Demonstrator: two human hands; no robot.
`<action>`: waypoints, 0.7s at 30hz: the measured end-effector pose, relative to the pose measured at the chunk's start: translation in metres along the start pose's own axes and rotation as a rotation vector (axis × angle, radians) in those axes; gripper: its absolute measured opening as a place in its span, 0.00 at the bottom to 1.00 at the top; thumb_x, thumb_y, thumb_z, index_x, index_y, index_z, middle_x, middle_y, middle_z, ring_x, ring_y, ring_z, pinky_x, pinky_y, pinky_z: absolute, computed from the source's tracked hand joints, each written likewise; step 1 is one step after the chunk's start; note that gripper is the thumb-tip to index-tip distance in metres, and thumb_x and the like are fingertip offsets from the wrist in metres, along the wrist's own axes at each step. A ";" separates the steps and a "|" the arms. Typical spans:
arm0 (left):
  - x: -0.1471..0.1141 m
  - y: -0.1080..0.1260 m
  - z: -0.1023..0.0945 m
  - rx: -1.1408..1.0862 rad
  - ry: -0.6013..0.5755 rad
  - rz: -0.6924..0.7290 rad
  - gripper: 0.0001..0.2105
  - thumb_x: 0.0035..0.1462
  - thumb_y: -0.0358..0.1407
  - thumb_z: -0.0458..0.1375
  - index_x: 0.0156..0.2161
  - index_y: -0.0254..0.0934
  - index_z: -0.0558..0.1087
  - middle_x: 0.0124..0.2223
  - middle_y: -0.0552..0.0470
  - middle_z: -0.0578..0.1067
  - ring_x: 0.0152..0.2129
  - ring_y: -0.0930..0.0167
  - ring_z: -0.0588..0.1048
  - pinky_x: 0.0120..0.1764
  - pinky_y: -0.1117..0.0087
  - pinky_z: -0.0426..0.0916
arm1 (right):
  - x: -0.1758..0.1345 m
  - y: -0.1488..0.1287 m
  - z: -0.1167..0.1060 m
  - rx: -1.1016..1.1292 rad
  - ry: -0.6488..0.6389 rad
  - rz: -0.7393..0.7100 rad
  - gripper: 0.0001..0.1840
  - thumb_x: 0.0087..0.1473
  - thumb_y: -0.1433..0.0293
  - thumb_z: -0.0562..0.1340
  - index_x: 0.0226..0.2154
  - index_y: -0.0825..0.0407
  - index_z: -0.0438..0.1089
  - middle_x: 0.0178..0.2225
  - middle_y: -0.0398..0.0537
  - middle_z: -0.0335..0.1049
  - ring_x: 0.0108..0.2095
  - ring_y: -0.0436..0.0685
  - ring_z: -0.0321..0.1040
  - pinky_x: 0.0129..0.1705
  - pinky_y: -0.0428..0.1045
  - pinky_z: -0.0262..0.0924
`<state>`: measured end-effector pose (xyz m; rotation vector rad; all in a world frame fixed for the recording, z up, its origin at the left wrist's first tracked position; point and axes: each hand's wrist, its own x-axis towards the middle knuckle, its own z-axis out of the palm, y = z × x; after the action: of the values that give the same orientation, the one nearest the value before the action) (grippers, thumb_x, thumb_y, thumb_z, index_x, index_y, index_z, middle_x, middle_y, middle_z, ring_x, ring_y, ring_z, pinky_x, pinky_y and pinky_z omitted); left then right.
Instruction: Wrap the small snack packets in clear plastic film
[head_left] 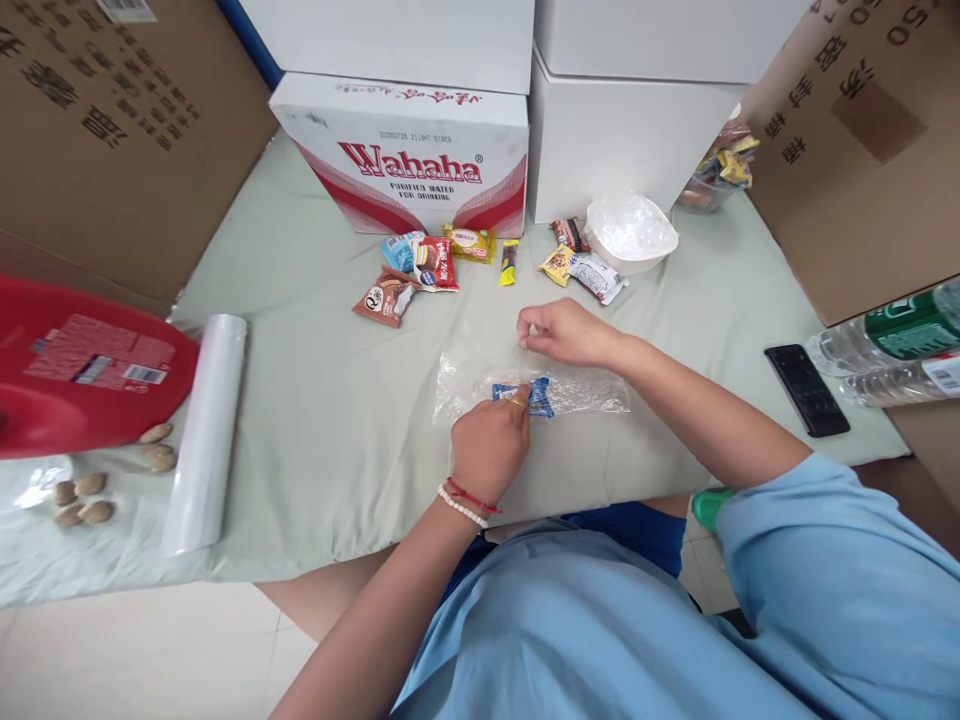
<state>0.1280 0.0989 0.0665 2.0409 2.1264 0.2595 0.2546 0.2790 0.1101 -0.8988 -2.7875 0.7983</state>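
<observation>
A small blue snack packet (541,397) lies on a crinkled sheet of clear plastic film (592,393) near the front of the table. My left hand (491,442) presses the packet down with an outstretched finger, its other fingers curled. A ring and two bracelets, one red and one of white beads, are on this hand and wrist. At the far edge of the film, my right hand (566,332) is closed in a pinch, apparently on the film; the fingertips are partly hidden.
Behind lie several wrapped snacks (435,262), more packets (596,277) and a film-covered white bowl (631,235), before a Wahaba-style water carton (420,150). Left are a film roll (206,435), red jug (90,365) and walnuts (94,512); right, a phone (808,390) and bottles (892,335).
</observation>
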 end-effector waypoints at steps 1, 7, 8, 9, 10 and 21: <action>0.000 0.000 0.001 -0.011 0.008 -0.003 0.17 0.72 0.35 0.52 0.59 0.43 0.77 0.36 0.45 0.83 0.34 0.60 0.81 0.29 0.66 0.60 | -0.011 -0.005 0.005 0.016 0.002 -0.064 0.10 0.64 0.70 0.62 0.44 0.54 0.78 0.35 0.46 0.78 0.37 0.55 0.72 0.42 0.48 0.59; -0.003 -0.008 0.013 -0.138 0.100 0.013 0.13 0.70 0.34 0.52 0.37 0.40 0.79 0.35 0.45 0.81 0.35 0.61 0.79 0.34 0.64 0.67 | -0.067 -0.013 0.063 0.099 0.002 -0.254 0.24 0.68 0.72 0.55 0.63 0.48 0.72 0.48 0.54 0.81 0.47 0.60 0.76 0.50 0.53 0.69; -0.004 -0.011 0.016 -0.174 0.115 0.035 0.13 0.69 0.33 0.53 0.36 0.40 0.78 0.35 0.45 0.81 0.36 0.61 0.79 0.35 0.64 0.69 | -0.072 -0.011 0.072 0.122 0.026 -0.249 0.26 0.69 0.72 0.54 0.65 0.47 0.69 0.50 0.55 0.81 0.47 0.60 0.76 0.50 0.54 0.70; -0.004 -0.013 0.018 -0.217 0.127 0.055 0.12 0.69 0.33 0.53 0.37 0.40 0.78 0.35 0.45 0.81 0.36 0.62 0.79 0.37 0.64 0.70 | -0.076 -0.009 0.079 0.144 0.051 -0.248 0.27 0.69 0.72 0.53 0.68 0.47 0.66 0.52 0.55 0.80 0.48 0.60 0.76 0.51 0.55 0.71; -0.004 -0.015 0.019 -0.267 0.136 0.070 0.12 0.68 0.32 0.53 0.38 0.40 0.79 0.35 0.46 0.81 0.35 0.62 0.79 0.38 0.64 0.71 | -0.078 -0.008 0.084 0.160 0.071 -0.249 0.28 0.70 0.72 0.52 0.69 0.46 0.64 0.53 0.55 0.79 0.49 0.60 0.75 0.51 0.56 0.71; -0.029 -0.068 0.021 -1.036 0.308 -0.192 0.13 0.64 0.44 0.59 0.45 0.39 0.82 0.34 0.51 0.83 0.29 0.67 0.78 0.38 0.66 0.74 | -0.077 0.000 0.091 0.090 0.070 -0.302 0.27 0.69 0.76 0.51 0.63 0.47 0.73 0.38 0.51 0.73 0.40 0.58 0.69 0.46 0.51 0.68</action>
<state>0.0687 0.0669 0.0292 1.2172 1.6918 1.3645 0.2950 0.1943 0.0365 -0.4659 -2.7088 0.8159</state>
